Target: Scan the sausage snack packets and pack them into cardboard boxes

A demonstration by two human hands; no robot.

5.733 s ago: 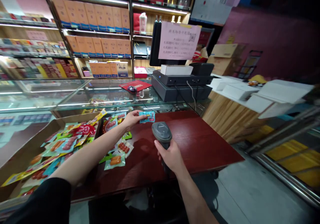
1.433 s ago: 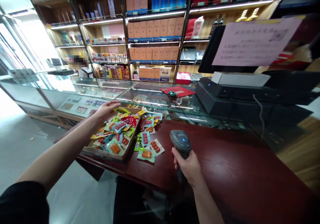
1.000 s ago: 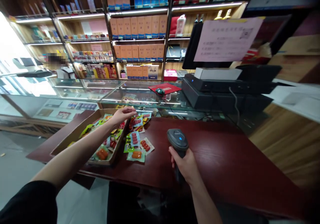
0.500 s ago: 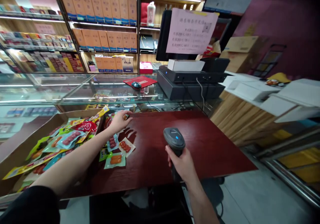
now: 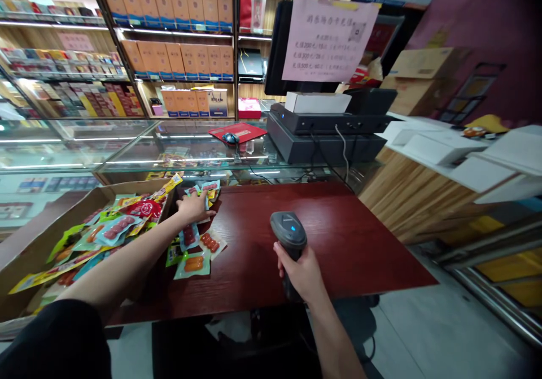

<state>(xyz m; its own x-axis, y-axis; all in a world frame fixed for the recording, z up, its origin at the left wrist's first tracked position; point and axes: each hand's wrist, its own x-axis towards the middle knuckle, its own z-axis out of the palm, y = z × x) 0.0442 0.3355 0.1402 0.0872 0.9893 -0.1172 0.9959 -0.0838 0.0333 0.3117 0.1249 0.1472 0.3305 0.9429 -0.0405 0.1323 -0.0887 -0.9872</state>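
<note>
In my right hand (image 5: 305, 274) is a dark grey barcode scanner (image 5: 288, 232), its handle wrapped by my fingers and a blue light glowing on its head. My left hand (image 5: 192, 207) reaches over a small pile of snack packets (image 5: 210, 190) beside the box, fingers spread and touching them; some fingertips are hidden. Nearer to me lie a sealed packet with orange sausages (image 5: 193, 264) and a pale packet with reddish pieces (image 5: 210, 243). A cardboard box (image 5: 21, 277) full of colourful snack packets (image 5: 116, 229) stands left, under my left forearm.
All this rests on a dark red wooden table (image 5: 254, 271). Behind it is a glass counter (image 5: 186, 136) with a mouse (image 5: 230, 138) on a red mat (image 5: 249, 132). A monitor (image 5: 277, 51) stands above a black cash drawer (image 5: 313, 147). White boxes (image 5: 440, 153) sit on the right.
My left hand has come down and slightly left onto the snack packets at the back. My right hand and the scanner have shifted slightly left. The camera view has tilted a little.
</note>
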